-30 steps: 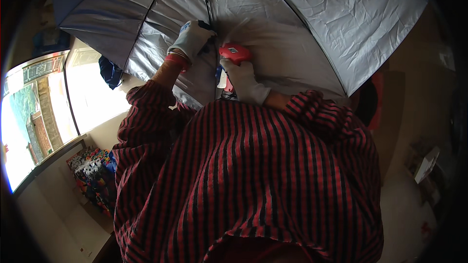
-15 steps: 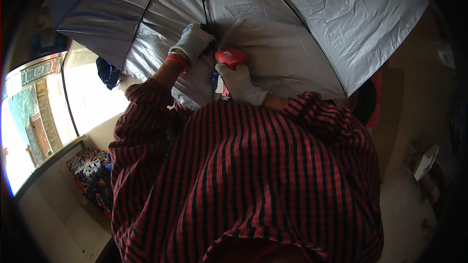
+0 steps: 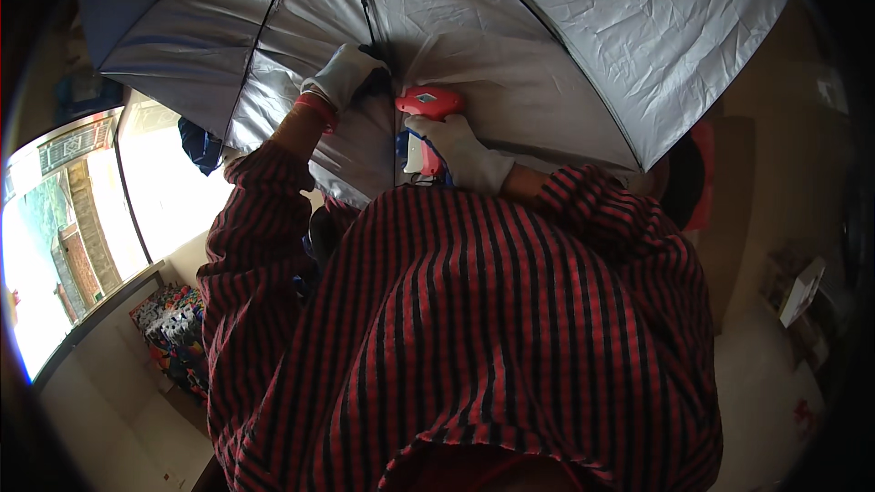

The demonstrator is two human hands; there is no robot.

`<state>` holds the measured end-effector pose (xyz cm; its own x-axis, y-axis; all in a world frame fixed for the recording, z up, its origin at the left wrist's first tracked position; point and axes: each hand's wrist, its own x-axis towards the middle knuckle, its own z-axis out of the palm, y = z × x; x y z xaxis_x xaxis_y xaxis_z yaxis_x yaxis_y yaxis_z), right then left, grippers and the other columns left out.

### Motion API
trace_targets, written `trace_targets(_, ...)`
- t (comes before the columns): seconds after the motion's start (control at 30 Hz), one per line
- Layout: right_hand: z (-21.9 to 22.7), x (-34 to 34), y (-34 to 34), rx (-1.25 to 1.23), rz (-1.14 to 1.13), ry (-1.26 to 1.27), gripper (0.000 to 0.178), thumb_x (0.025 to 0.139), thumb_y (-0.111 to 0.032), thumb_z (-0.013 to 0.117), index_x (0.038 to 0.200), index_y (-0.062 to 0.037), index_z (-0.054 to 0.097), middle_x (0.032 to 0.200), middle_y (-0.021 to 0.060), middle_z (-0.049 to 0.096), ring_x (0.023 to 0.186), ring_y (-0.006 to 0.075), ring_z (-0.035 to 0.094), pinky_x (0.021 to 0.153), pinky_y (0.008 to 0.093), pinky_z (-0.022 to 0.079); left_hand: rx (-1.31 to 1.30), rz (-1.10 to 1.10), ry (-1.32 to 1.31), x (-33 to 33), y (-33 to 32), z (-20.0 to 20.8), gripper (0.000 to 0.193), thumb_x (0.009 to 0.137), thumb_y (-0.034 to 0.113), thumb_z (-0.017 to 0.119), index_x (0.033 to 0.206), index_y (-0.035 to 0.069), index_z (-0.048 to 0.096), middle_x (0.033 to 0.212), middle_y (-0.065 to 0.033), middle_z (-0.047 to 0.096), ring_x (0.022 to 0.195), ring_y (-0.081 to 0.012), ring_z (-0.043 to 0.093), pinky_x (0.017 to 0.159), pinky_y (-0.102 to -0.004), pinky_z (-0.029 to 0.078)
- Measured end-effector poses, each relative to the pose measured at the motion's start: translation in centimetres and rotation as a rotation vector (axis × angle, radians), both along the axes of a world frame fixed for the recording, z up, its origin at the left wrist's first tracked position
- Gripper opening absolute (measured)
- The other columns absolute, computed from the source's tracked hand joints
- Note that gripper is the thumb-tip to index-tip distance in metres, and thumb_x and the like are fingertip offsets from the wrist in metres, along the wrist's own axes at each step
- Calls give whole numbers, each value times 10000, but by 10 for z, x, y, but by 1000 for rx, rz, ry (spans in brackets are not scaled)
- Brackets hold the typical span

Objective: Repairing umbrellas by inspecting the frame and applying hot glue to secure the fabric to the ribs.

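A silver-grey umbrella canopy (image 3: 510, 72) with thin dark ribs spreads open in front of me. My left hand (image 3: 346, 74), in a white glove with a dark palm, is closed at a fold of the fabric beside a rib; its fingertips are partly hidden. To its right, my gloved right hand (image 3: 460, 153) wraps round the handle of a red-and-white handheld device (image 3: 430, 102). The device's broad, rounded red head rises above my thumb, close to the fabric. I cannot make out its exact kind.
A bright window (image 3: 77, 227) is at the left, with a pile of multicoloured items (image 3: 170, 332) below it. Dark blue cloth (image 3: 200, 145) hangs by the canopy's left edge. At the right are a red-and-black item (image 3: 694, 182) and a white-edged box (image 3: 802, 291).
My left hand has shifted slightly left along with the canopy. The device in my right hand has turned a little, and more of its white-and-red handle shows.
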<state>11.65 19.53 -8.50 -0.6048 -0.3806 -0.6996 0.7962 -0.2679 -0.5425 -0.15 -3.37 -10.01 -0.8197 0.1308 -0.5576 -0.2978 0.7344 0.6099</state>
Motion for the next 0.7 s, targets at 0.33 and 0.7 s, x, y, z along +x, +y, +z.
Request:
trace_targets(0.33, 16, -2, 14, -349, -90, -203, 192, 898, -186, 638, 974, -17, 586, 796, 119, 647, 673, 268, 657, 582, 428, 562, -94, -245, 143, 9, 24, 34, 236, 816, 201, 691, 911, -16, 686, 794, -80, 696, 665, -153, 651, 599, -294, 516)
trace_targets(0.7, -21, -17, 17, -395, 38, -255, 195, 920, -241, 624, 1017, -74, 598, 827, 42, 648, 660, 151, 630, 607, 317, 546, 91, 222, -123, 11, 50, 66, 224, 808, 164, 675, 914, -34, 681, 747, -67, 685, 649, -147, 642, 603, -288, 513)
